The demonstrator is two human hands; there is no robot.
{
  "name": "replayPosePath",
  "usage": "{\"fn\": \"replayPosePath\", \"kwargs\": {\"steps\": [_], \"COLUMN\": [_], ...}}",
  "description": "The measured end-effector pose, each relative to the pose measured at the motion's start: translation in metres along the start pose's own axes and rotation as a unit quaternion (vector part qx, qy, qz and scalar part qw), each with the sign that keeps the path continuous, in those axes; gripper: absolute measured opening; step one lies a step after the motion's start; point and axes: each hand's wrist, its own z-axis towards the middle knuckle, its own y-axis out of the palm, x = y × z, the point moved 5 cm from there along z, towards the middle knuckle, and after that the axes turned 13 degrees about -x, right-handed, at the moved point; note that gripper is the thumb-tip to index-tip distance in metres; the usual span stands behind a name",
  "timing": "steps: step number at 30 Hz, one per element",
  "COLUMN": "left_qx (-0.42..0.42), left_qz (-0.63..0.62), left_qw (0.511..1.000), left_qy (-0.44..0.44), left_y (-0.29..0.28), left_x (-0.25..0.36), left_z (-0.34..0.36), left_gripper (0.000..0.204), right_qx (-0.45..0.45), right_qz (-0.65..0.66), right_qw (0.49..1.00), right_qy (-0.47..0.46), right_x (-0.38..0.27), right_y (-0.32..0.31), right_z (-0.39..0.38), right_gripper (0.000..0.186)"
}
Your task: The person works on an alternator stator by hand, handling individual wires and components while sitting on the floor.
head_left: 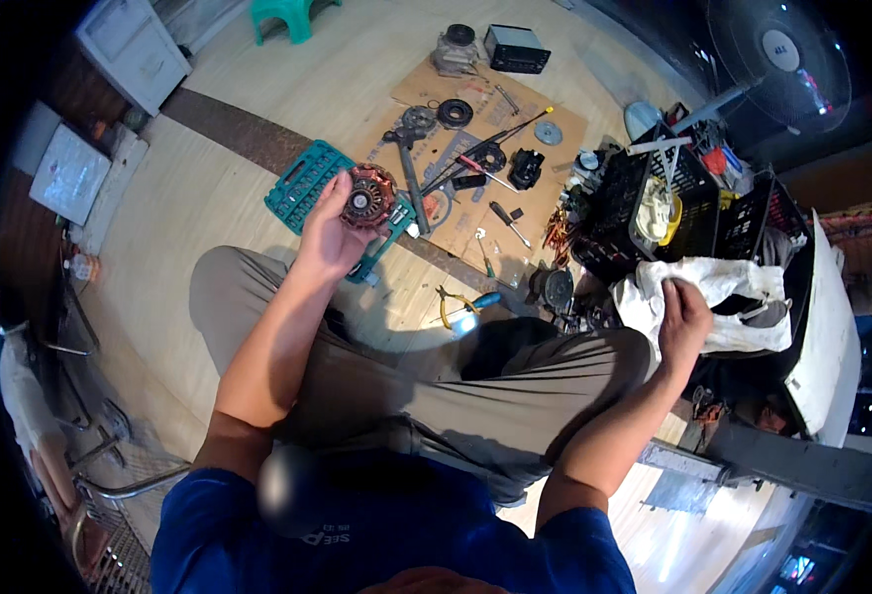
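My left hand (328, 236) is closed round a copper-wound alternator part (368, 198), round, with a finned disc and a hub at its centre. It is held up over the green socket set case (300, 185), covering part of it. Off to the right, my right hand (685, 313) pinches a dirty white cloth (698, 272); the fingertips are partly hidden. The cloth lies draped over the front of the black crates. On the floor between my legs and the cardboard are yellow-handled pliers (448, 309) and a blue-handled screwdriver (483, 301).
Flattened cardboard (555, 148) ahead bears a hammer (409, 176), screwdrivers and several machine parts. A car radio (518, 49) stands at its far edge. Black crates (688, 213) full of parts are on the right, a fan (777, 54) behind them. A green stool (284, 17) stands far left.
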Motion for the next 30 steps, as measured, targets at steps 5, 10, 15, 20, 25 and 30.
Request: {"fn": "replayPosePath", "kwargs": {"steps": [5,10,15,20,25,30], "left_qx": [0.091,0.106,0.092,0.092,0.086,0.110], "left_qz": [0.035,0.108,0.147,0.167,0.191,0.251], "left_qw": [0.995,0.988,0.985,0.982,0.978,0.962], "left_qy": [0.017,0.003,0.007,-0.008,-0.004,-0.016], "left_y": [0.006,0.010,0.006,0.015,0.017,0.011], "left_x": [-0.010,-0.019,-0.026,-0.030,-0.027,-0.035], "left_z": [0.000,-0.007,-0.007,-0.008,-0.017,-0.017], "left_gripper": [0.032,0.029,0.028,0.020,0.023,0.028], "right_qx": [-0.081,-0.184,-0.021,-0.176,-0.386,-0.275], "right_qz": [0.024,-0.164,0.117,0.172,0.446,0.054], "right_qw": [0.986,0.958,0.993,0.928,0.806,0.940], "right_qy": [0.143,0.143,-0.015,-0.280,-0.056,-0.193], "right_x": [0.085,0.072,-0.108,-0.200,-0.191,-0.186], "right_y": [-0.011,0.004,0.047,0.182,0.219,0.190], "right_z": [-0.041,-0.051,-0.004,0.023,0.022,0.029], "right_gripper": [0.015,0.031,0.032,0.051,0.053,0.025]}}
